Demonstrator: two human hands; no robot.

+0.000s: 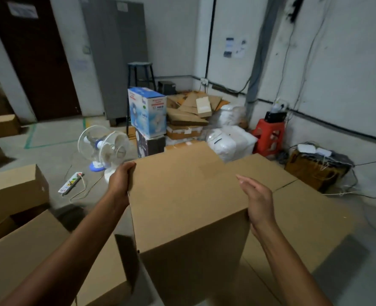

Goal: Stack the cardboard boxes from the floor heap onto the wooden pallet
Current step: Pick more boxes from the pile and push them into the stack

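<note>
So the person's got a tall plain cardboard box (187, 195) right in front of them, mid-room. The left hand (122, 177) grips its far left top corner, fingers (131, 165) curled over the edge. The right hand (257, 204) is flat against the box's right top edge, with its fingers (243, 181) straight and close together, not wrapped round anything. The box stands upright, tight against a lower brown box (304, 208) on its right. I can't tell what's under either of them, since the bottom is cut off.

The floor (56, 133) is bare grey concrete with green tape lines (50, 144) marked on it. More cardboard boxes (12, 191) are heaped on the left, one right by the person's left arm.

Two white table fans (103, 149) sit on the floor behind the left hand, with a power strip (71, 182) and its cord just beside them. Further back there's a blue and white fan carton (147, 111) on top of a darker carton, a dark stool (140, 74), a grey metal cabinet (116, 58) and a brown door (32, 58).

In the far corner are flattened cardboard sheets (189, 107) and white plastic-wrapped bundles (231, 142). A red plastic stool (269, 138) with black gear on it stands by the right wall. The white walls have cables (301, 62) running all over them.
</note>
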